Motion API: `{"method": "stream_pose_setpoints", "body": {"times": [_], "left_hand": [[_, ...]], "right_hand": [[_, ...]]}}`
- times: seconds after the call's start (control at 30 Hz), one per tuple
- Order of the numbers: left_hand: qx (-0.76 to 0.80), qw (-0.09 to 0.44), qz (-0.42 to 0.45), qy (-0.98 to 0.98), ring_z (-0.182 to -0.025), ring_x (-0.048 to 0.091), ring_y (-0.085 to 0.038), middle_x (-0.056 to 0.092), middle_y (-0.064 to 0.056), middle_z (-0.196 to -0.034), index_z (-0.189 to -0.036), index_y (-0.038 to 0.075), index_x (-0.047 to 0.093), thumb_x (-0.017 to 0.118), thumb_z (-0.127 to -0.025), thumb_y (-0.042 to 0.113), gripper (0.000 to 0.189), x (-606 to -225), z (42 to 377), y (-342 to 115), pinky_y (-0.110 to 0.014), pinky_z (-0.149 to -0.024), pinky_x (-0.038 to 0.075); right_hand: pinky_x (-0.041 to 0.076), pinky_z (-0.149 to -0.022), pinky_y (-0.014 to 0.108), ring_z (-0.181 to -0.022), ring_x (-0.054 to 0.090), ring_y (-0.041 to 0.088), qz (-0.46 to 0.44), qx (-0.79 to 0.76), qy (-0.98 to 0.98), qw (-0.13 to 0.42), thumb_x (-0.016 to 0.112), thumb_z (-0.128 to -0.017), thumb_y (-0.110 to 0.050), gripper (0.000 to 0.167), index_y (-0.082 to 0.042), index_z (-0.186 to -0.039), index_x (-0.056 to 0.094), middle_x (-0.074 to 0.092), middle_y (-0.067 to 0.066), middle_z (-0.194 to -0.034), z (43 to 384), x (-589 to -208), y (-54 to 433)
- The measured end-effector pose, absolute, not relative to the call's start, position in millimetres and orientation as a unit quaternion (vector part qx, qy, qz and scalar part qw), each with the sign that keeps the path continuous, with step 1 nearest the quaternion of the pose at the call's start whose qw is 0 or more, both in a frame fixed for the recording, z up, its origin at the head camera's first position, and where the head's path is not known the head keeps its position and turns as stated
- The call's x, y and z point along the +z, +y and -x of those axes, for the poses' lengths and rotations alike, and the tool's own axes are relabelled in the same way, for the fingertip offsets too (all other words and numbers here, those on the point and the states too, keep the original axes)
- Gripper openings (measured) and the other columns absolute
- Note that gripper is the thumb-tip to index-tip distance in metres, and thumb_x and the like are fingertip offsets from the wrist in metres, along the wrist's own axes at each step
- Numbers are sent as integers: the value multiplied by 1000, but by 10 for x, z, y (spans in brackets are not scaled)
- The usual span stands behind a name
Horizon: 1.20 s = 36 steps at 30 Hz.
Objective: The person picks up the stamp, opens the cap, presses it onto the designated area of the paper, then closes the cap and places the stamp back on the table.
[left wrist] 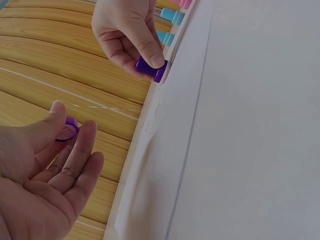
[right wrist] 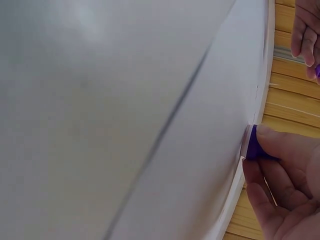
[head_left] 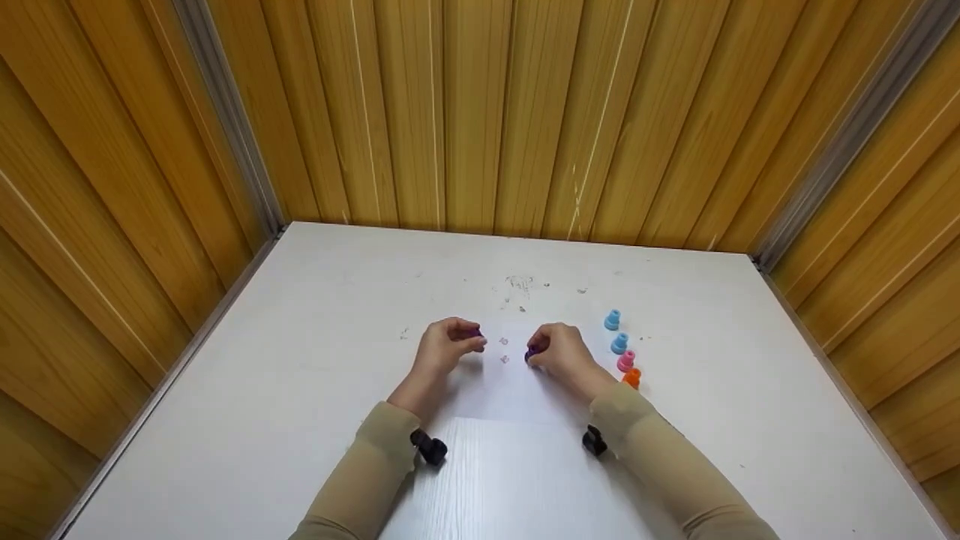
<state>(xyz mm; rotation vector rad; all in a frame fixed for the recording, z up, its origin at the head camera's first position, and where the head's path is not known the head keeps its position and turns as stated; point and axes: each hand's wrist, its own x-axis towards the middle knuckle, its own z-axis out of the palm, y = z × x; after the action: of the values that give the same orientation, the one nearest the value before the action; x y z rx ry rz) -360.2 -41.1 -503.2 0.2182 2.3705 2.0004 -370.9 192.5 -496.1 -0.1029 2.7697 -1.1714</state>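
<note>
My left hand (head_left: 444, 347) pinches a small purple stamp (left wrist: 69, 130) between thumb and fingers, above the left edge of a white paper sheet (head_left: 502, 394). Its round face with a reddish pattern shows in the left wrist view. Over the sheet's right side, my right hand (head_left: 564, 351) pinches a second purple stamp (left wrist: 151, 69), its wide pale-rimmed end right at the paper. In the right wrist view this purple stamp (right wrist: 254, 144) is partly hidden by the thumb. Two small faint reddish prints (head_left: 504, 359) lie on the sheet between the hands.
To the right of the right hand stand two light blue stamps (head_left: 613, 320), a pink stamp (head_left: 626, 361) and an orange stamp (head_left: 632, 377) in a row. Dark smudges (head_left: 519, 283) mark the white table (head_left: 337, 300) further back. Wood-patterned walls (head_left: 472, 112) enclose the table.
</note>
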Motion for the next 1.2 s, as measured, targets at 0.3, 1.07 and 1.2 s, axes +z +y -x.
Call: {"method": "stream_pose_setpoints", "body": {"times": [0.3, 1.07, 1.2], "left_hand": [[644, 22, -74, 761, -83, 76, -17, 76, -19, -104, -119, -11, 67, 77, -91, 4, 33, -5022, 3590, -414, -45, -89, 64], [638, 22, -68, 767, -84, 77, -19, 77, -19, -104, -119, -10, 68, 78, -90, 5, 34, -5013, 3610, -413, -43, -90, 64], [638, 26, -62, 767, -84, 77, -18, 77, -18, -103, -119, -9, 68, 78, -90, 5, 34, -5012, 3598, -399, -45, -91, 63]], "right_hand": [[61, -90, 36, -91, 67, 21, 27, -388, 919, 65, 83, -81, 3, 23, -7, -99, 74, 72, 9, -98, 3727, -4976, 1901], [60, -84, 30, -88, 63, 19, 33, -401, 913, 65, 84, -79, 3, 23, -6, -98, 74, 73, 9, -96, 3725, -4963, 1950], [61, -87, 32, -91, 63, 21, 25, -408, 909, 83, 83, -81, 2, 24, -7, -101, 74, 72, 9, -100, 3719, -4961, 1961]]}}
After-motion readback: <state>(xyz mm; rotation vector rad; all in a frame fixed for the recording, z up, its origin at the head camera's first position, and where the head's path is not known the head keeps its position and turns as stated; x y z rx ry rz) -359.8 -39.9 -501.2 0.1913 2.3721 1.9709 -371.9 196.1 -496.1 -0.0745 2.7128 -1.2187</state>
